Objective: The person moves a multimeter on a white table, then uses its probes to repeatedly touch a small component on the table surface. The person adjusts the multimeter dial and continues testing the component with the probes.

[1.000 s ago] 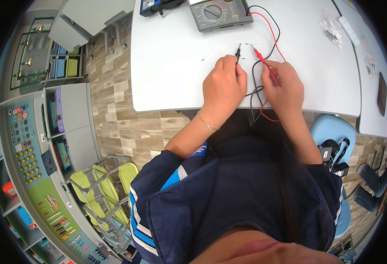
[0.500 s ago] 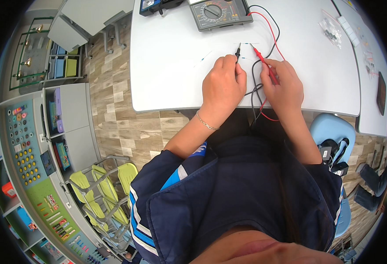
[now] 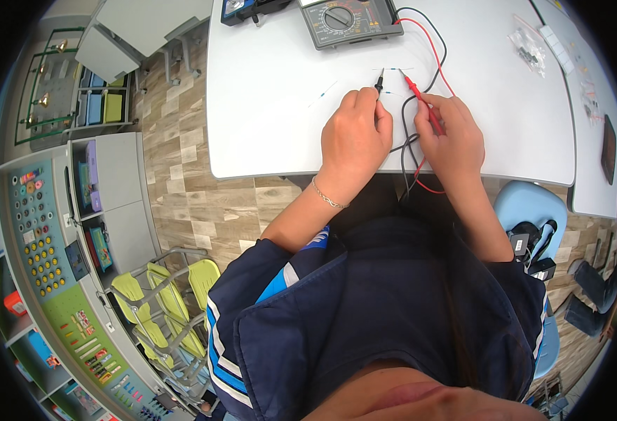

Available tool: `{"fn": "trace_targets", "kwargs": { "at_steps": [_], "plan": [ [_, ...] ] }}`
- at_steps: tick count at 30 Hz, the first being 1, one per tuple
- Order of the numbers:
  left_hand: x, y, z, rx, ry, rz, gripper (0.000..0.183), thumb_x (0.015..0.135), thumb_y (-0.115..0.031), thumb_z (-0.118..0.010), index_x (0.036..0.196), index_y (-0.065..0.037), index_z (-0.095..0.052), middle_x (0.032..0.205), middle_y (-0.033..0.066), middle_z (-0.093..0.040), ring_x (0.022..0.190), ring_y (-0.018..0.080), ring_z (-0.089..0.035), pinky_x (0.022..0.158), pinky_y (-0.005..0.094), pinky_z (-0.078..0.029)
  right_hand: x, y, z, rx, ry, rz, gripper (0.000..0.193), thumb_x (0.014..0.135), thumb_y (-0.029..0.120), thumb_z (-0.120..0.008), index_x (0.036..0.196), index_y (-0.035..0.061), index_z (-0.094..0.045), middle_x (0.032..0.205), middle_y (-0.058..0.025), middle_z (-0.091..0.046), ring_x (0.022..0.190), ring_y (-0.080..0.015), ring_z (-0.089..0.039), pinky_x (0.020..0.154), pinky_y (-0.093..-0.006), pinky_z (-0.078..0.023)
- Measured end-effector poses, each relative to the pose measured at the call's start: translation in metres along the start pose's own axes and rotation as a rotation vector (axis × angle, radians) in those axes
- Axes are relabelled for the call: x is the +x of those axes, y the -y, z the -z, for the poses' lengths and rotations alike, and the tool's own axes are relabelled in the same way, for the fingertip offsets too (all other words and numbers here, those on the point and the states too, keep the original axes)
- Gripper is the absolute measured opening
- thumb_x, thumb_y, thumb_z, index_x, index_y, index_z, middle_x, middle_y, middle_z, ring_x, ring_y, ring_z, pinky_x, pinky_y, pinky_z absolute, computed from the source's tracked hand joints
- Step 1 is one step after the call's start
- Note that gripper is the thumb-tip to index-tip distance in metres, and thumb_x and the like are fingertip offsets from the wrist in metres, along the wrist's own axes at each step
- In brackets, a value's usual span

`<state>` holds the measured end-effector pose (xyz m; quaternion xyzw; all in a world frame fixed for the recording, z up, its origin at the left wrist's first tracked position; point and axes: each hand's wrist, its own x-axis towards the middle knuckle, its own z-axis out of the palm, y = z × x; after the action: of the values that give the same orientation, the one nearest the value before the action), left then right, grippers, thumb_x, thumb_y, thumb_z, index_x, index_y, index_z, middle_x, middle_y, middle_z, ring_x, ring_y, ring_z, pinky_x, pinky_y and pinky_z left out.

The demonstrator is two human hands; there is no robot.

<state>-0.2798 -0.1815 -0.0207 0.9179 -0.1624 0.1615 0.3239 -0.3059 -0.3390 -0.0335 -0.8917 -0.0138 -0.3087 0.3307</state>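
Observation:
My left hand (image 3: 356, 132) is closed on a black test probe (image 3: 379, 85), its tip pointing away from me. In my right hand (image 3: 453, 135) a red test probe (image 3: 415, 90) is gripped, angled toward the upper left. Both tips lie at the leads of a small blue resistor (image 3: 393, 69) on the white table (image 3: 273, 119); firm contact is too fine to tell. A second resistor (image 3: 388, 92) lies nearer, between the probes, and another resistor (image 3: 323, 93) lies left of my left hand. Beyond them stands a grey analog multimeter (image 3: 350, 22), its upper part cut off by the picture's edge.
A black lead (image 3: 443, 52) and a red lead (image 3: 431, 43) run from the multimeter and loop by my right hand. Clear plastic bags of small parts (image 3: 529, 49) lie at the right. A blue chair (image 3: 531, 203) stands right, beside a person's legs (image 3: 592, 295).

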Motion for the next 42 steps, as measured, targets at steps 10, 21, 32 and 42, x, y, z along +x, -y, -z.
{"fn": "trace_targets", "kwargs": {
  "at_steps": [10, 21, 32, 42],
  "plan": [
    [0.0034, -0.0033, 0.0060, 0.047, 0.032, -0.005, 0.016, 0.085, -0.006, -0.068, 0.099, 0.000, -0.068, 0.090, 0.0188, -0.070, 0.072, 0.0372, -0.069, 0.063, 0.0417, -0.057, -0.0001, 0.0002, -0.0006, -0.004, -0.009, -0.002, 0.012, 0.085, 0.007, -0.076, 0.096, 0.0065, -0.071, 0.076, -0.0051, -0.063, 0.058, -0.0196, -0.063, 0.051, -0.0312, -0.049],
    [0.0032, -0.0047, 0.0052, 0.073, 0.040, 0.006, 0.015, 0.085, -0.007, -0.068, 0.099, -0.001, -0.068, 0.091, 0.0177, -0.071, 0.073, 0.0370, -0.069, 0.064, 0.0421, -0.057, -0.0010, -0.0026, -0.0020, 0.004, -0.017, 0.010, 0.014, 0.084, 0.007, -0.076, 0.097, 0.0069, -0.072, 0.077, -0.0059, -0.063, 0.056, -0.0210, -0.062, 0.050, -0.0320, -0.049],
    [0.0028, -0.0036, 0.0041, 0.081, 0.045, 0.003, 0.015, 0.085, -0.007, -0.068, 0.099, -0.001, -0.067, 0.090, 0.0174, -0.070, 0.072, 0.0369, -0.069, 0.063, 0.0424, -0.056, -0.0003, -0.0019, -0.0025, 0.007, -0.016, 0.009, 0.012, 0.085, 0.007, -0.076, 0.096, 0.0068, -0.071, 0.075, -0.0054, -0.062, 0.057, -0.0208, -0.063, 0.050, -0.0319, -0.049],
    [0.0026, -0.0047, 0.0044, 0.086, 0.053, 0.013, 0.015, 0.086, -0.007, -0.068, 0.100, -0.001, -0.067, 0.091, 0.0177, -0.071, 0.073, 0.0375, -0.069, 0.063, 0.0431, -0.056, -0.0006, -0.0023, -0.0018, 0.001, -0.007, 0.008, 0.012, 0.085, 0.008, -0.076, 0.096, 0.0067, -0.071, 0.076, -0.0055, -0.063, 0.057, -0.0211, -0.063, 0.050, -0.0323, -0.049]
  ]
}}
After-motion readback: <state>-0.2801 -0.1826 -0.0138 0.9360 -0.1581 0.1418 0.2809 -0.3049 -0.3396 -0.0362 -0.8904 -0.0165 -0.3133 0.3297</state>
